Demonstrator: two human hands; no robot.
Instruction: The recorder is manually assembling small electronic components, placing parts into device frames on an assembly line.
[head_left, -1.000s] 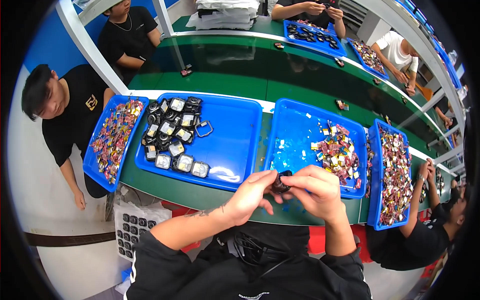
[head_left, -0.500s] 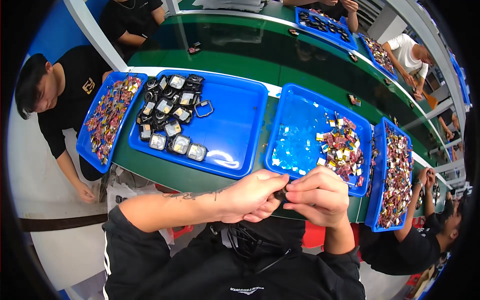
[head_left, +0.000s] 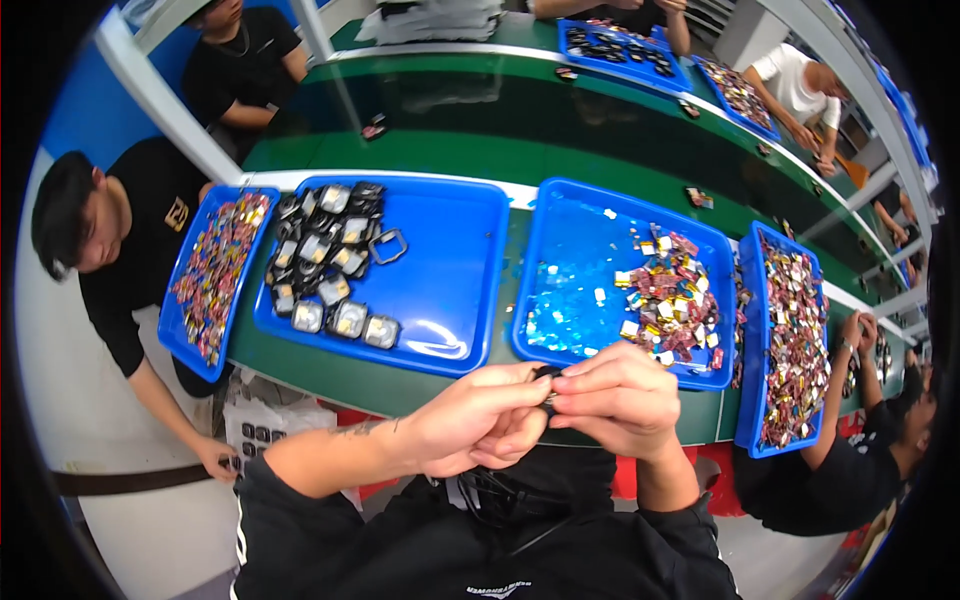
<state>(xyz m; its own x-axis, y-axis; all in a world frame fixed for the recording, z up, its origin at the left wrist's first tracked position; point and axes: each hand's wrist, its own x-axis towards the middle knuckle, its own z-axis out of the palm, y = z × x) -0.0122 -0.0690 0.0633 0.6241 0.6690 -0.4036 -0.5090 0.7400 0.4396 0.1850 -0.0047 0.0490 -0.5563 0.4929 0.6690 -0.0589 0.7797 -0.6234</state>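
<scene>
Close in front of my body, both hands meet at a small black part (head_left: 548,374), which sticks up between the fingertips. It is mostly covered, so its full shape cannot be made out. My left hand (head_left: 485,415) is closed around its left side, thumb on top. Fingers of my right hand (head_left: 625,400) pinch it from the right. Beyond the left hand lies a blue tray (head_left: 440,270) with black square watch-like housings (head_left: 315,248) heaped on its left side and one bare black frame (head_left: 388,246). Past the right hand, another blue tray (head_left: 570,270) holds small red, yellow and white components (head_left: 675,295).
Blue bins of small components stand at the left (head_left: 185,340) and right (head_left: 752,400). A green conveyor belt (head_left: 480,150) with scattered parts runs behind a white rail. Co-workers sit left, right and across. A white tray with black parts (head_left: 265,430) lies low at left.
My hands have shifted slightly left, and more of the black part shows above the fingers. The whole view has tilted a little. At left, a co-worker's hand has moved toward the white tray.
</scene>
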